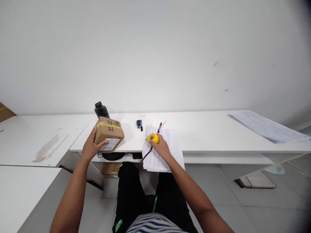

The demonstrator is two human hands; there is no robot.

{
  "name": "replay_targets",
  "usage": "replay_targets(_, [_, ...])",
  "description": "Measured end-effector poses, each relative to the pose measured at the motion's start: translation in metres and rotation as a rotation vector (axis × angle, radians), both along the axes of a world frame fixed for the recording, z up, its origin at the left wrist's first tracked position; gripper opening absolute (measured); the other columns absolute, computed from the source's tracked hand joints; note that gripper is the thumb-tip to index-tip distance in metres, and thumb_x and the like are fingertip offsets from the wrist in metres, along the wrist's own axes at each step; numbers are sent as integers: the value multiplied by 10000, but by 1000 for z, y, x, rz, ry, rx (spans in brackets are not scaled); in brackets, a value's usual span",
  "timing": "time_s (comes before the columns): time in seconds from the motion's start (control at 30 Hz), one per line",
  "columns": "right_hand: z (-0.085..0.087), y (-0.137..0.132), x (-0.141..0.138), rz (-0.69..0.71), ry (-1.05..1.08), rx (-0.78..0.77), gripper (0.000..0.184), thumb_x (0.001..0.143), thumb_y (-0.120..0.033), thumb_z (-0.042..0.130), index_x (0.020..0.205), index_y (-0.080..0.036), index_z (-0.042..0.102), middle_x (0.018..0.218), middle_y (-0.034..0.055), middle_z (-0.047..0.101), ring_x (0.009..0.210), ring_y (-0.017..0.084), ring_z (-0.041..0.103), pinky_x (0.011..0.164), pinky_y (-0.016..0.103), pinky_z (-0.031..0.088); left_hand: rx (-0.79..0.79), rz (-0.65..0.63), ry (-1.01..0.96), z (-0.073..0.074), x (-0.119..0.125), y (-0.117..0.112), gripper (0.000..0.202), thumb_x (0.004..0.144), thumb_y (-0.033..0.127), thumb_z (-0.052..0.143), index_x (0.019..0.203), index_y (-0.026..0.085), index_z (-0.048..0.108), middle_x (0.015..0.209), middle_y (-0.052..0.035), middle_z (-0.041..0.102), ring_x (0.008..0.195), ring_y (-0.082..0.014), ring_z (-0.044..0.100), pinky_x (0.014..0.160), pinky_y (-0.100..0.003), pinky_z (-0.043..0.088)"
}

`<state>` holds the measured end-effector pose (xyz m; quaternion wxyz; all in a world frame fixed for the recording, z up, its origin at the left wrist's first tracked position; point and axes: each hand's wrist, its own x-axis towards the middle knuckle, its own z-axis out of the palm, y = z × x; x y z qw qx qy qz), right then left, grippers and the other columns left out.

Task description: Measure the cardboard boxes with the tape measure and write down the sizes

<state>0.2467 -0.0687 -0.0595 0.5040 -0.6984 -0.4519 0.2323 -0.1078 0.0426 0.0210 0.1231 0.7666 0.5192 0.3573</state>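
Observation:
My left hand [91, 146] grips a small cardboard box [110, 129] by its left side, with the thumb over the white label on its front. Yellow tape runs across the tilted box near the desk's front edge. In my right hand [160, 146] is a yellow tape measure [153, 138], its dark strap hanging down. That hand is over a stack of printed papers [176, 145], which overhangs the desk edge. A red and black pen [159, 127] lies just beyond the tape measure.
Behind the box stands a dark bottle [101, 110]. A small blue and black object [139, 123] lies mid-desk. More printed sheets [262, 126] rest at the right end of the white desk [206, 129]. Another carton [110, 170] sits below the desk, and a wall rises behind.

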Motion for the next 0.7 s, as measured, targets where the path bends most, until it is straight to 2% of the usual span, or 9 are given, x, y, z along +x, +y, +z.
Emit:
replay_targets(0.1, [7,0,-9,16,-19,-82,704,791,-573,603,1382,-212,478,1131,112,668,1023,318,641,900,478,495,10,-41,18,2,5,1,998,737,558,723,1559,245,253,1611,-82,306,1472,-294,317,1205,-424,293])
replay_targets(0.23, [5,-2,-29,55,133,46,747,807,-558,607,1443,-224,401,1156,90,658,1019,271,638,904,433,500,56,-99,46,5,18,5,951,712,542,747,1521,238,349,1602,-75,328,1483,-291,293,1227,-424,237])
replay_targets(0.3, [6,-1,-33,103,220,127,758,801,-532,632,1447,-222,385,1224,97,628,1021,242,631,918,408,499,45,-93,-26,-1,25,6,938,713,565,733,1509,227,370,1579,-87,371,1459,-297,341,1212,-426,271])
replay_targets(0.37, [14,5,-33,177,298,216,772,788,-520,656,1442,-219,377,1301,110,579,1030,223,620,919,386,504,-24,-76,-168,-14,33,4,924,738,643,659,1489,173,395,1496,-134,484,1372,-315,467,1147,-439,376])
replay_targets(0.43, [33,14,-31,230,338,296,758,791,-529,656,1430,-229,380,1333,110,549,1050,217,610,906,369,514,-116,-79,-310,-32,44,0,954,755,752,536,1437,91,443,1353,-185,605,1251,-337,575,1052,-456,469])
replay_targets(0.57, [89,39,-34,177,304,426,699,818,-574,622,1391,-242,400,1290,99,570,1063,217,608,877,344,533,-147,-139,-397,-69,69,-10,938,772,745,527,1435,88,429,1391,-187,575,1317,-319,518,1092,-436,426])
replay_targets(0.63, [115,55,-42,198,235,444,713,803,-568,643,1383,-236,397,1258,93,592,1049,217,617,872,339,536,-169,-137,-403,-77,75,-13,899,782,701,567,1454,126,410,1415,-169,557,1341,-305,497,1115,-433,398])
replay_targets(0.7, [134,74,-53,302,94,401,709,791,-533,669,1379,-236,408,1211,77,623,1020,220,627,878,353,530,-185,-116,-433,-76,78,-13,893,785,678,591,1485,171,369,1479,-156,494,1384,-294,452,1130,-424,381])
